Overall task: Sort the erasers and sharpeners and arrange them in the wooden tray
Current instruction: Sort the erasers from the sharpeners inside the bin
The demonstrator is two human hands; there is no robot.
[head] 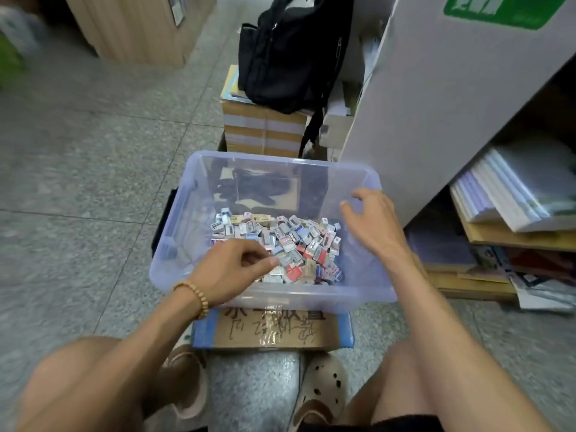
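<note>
Left hand (232, 269) inside clear plastic bin (199, 182), fingers curled, thumb and fingertips pinched together over pile; whether small piece sits between them, cannot tell. Right hand (371, 222) hovers over bin's right side, fingers spread and relaxed, holding nothing. Erasers and sharpeners (280, 244) heaped loose on bin floor: small blocks, white, blue, red, pointing every way. Bin rests on cardboard box (268, 333), long axis left to right.

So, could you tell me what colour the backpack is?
The backpack is black, seen in the head view.
</note>
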